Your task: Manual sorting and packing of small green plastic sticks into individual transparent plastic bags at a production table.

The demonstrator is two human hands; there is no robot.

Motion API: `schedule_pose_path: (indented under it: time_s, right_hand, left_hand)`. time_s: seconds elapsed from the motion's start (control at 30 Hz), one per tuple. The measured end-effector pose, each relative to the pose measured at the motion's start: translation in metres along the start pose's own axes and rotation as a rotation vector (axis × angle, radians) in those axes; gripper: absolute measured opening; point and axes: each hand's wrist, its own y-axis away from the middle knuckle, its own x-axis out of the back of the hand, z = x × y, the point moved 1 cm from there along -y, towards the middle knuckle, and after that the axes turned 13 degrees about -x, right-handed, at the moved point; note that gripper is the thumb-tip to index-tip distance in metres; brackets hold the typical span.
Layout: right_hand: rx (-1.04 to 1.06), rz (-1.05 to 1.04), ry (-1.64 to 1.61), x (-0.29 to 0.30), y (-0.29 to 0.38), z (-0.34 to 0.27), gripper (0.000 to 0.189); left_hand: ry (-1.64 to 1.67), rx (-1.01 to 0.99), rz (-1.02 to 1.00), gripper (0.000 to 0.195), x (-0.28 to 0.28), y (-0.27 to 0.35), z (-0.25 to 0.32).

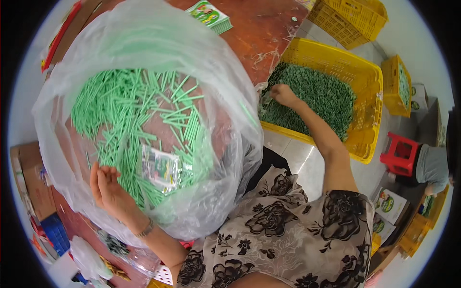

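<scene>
A large translucent plastic bag (pixel 230 72) lies wide on the table before me, full of loose light-green sticks (pixel 108 100). On the sticks rests a clear printed packet (pixel 160 168) that bears writing. My left hand (pixel 110 190) is over the near left part of the bag's mouth, beside the sticks, its fingers loosely bent with nothing visible in them. To the right, my right hand (pixel 284 95) is above a yellow plastic crate (pixel 363 90) heaped with small dark-green packets (pixel 317 93). Its fingers are curled, and whether they hold something is hidden.
The red-brown table (pixel 252 39) carries a stack of printed green-and-white packs (pixel 212 16) at the back. More yellow crates (pixel 349 21) stand beyond on the floor. On the right, a person (pixel 432 167) sits by a red plastic stool (pixel 399 154). Cardboard boxes (pixel 32 176) are at left.
</scene>
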Motion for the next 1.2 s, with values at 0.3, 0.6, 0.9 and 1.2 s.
schedule_pose_path:
  time_s: [0.3,0.6,0.9,1.2]
  right_hand:
    - [0.183,0.285,0.232,-0.119,-0.073,0.059,0.017]
    - [-0.305,0.073,-1.032,-0.164,-0.095,0.165,0.046]
    - [-0.065,0.977,-0.951,0.116,0.013,-0.124,0.022]
    - [0.952,0.264,0.092,0.073,0.079,-0.473,0.012]
  left_hand:
    - [-0.163,-0.074,-0.092,0.024,-0.009,0.004,-0.002]
    - [-0.264,-0.024,-0.014,0.02,-0.023,0.005,-0.003]
    - [-0.137,-0.073,0.105,0.019,-0.006,0.002,0.006]
    - [-0.899,-0.529,-0.243,0.022,-0.006,0.007,-0.024]
